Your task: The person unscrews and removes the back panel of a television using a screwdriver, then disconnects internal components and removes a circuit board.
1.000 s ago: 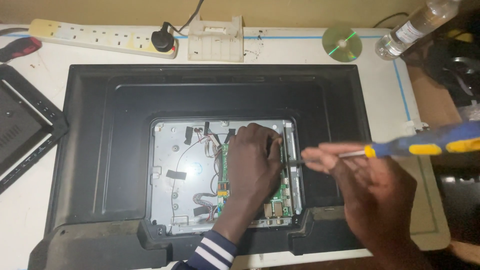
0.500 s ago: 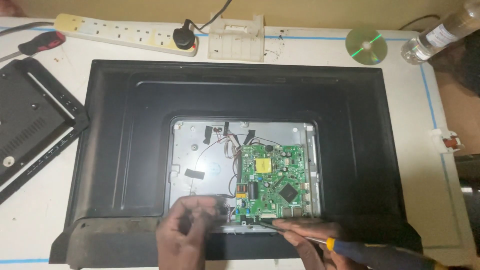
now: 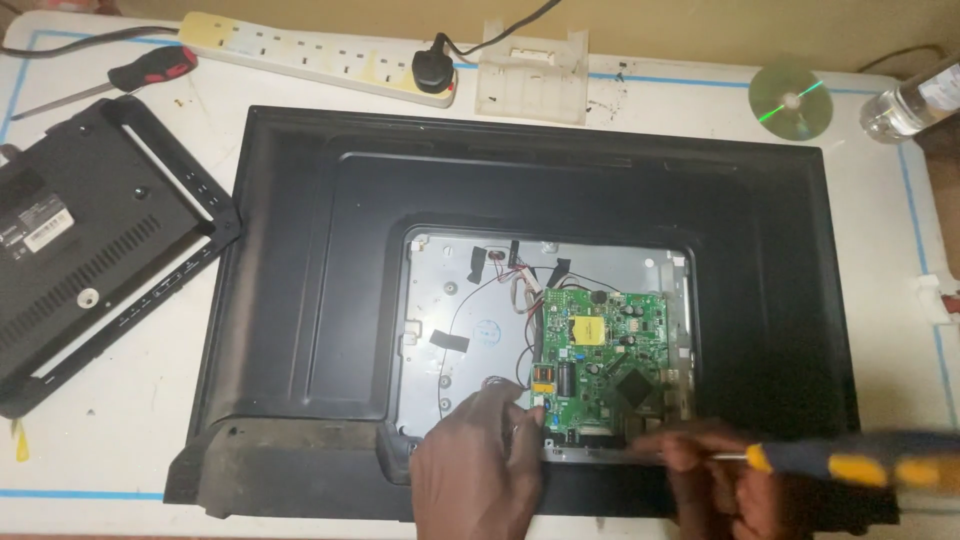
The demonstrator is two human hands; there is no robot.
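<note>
A black flat-screen television (image 3: 300, 300) lies face down on a white table, its rear opening showing a metal plate and a green circuit board (image 3: 605, 365). My left hand (image 3: 480, 465) rests at the opening's lower edge, fingertips touching the board's bottom-left corner. My right hand (image 3: 715, 480) grips a blue-and-yellow screwdriver (image 3: 850, 465) held level, its shaft pointing left toward the board's lower edge. The tip is hidden behind my fingers.
A removed black back cover (image 3: 90, 260) lies at the left. Along the far edge sit a white power strip (image 3: 300, 55) with a black plug, a red-handled screwdriver (image 3: 150, 70), a white plastic part (image 3: 530, 70), a disc (image 3: 790, 100) and a clear bottle (image 3: 915, 100).
Both hands dropped from over the board to its lower edge, uncovering it. The screwdriver went from mid-right to low along the bottom. The view shifted left.
</note>
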